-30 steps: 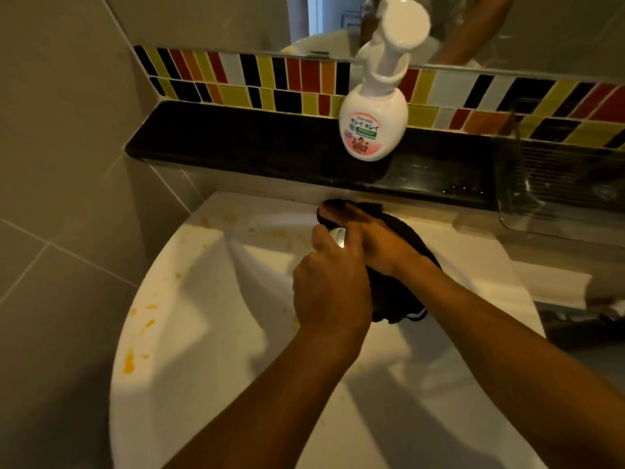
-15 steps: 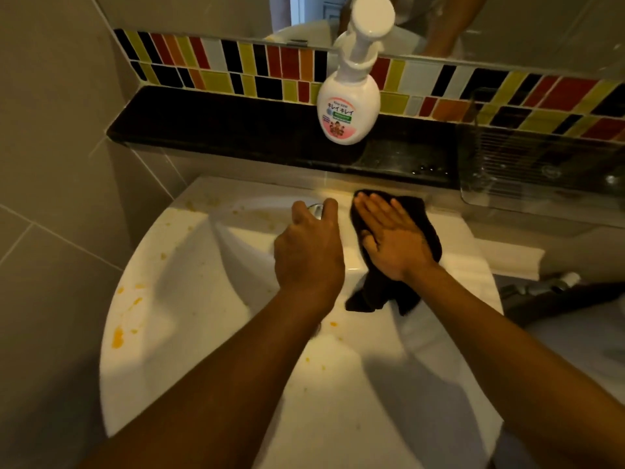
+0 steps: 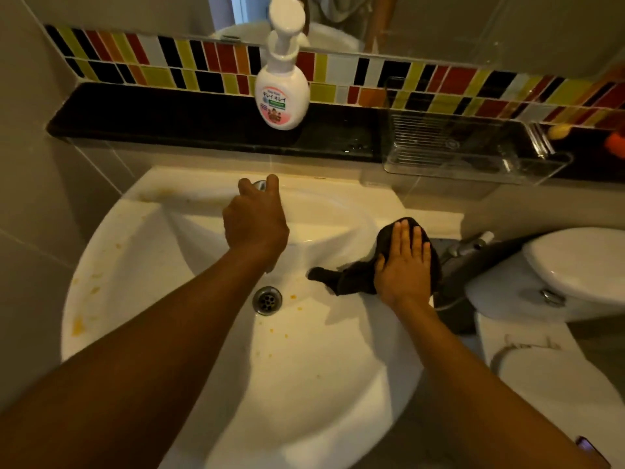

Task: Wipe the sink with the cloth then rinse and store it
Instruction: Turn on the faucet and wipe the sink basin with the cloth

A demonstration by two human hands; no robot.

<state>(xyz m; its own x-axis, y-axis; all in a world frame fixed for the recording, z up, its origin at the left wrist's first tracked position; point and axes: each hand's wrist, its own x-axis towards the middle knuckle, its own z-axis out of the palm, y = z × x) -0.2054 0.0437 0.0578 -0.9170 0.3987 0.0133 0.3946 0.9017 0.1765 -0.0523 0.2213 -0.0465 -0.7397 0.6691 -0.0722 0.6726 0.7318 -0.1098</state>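
The white sink (image 3: 111,265) fills the middle of the view, with orange stains on its left rim and specks near the drain (image 3: 267,300). My left hand (image 3: 255,221) is closed over the chrome tap (image 3: 259,185) at the back of the basin, hiding most of it. My right hand (image 3: 404,262) lies flat, fingers together, pressing the dark cloth (image 3: 348,280) on the right rim of the sink. One end of the cloth trails down into the basin toward the drain.
A white soap pump bottle (image 3: 282,96) stands on the black ledge (image 3: 162,120) behind the sink. A clear plastic rack (image 3: 473,154) sits on the ledge at the right. A white toilet cistern (image 3: 581,262) and seat stand to the right of the sink.
My right hand slid the cloth from behind the tap along the rim to the sink's right side. My left hand stayed on the tap. The camera tilted down, showing the drain.
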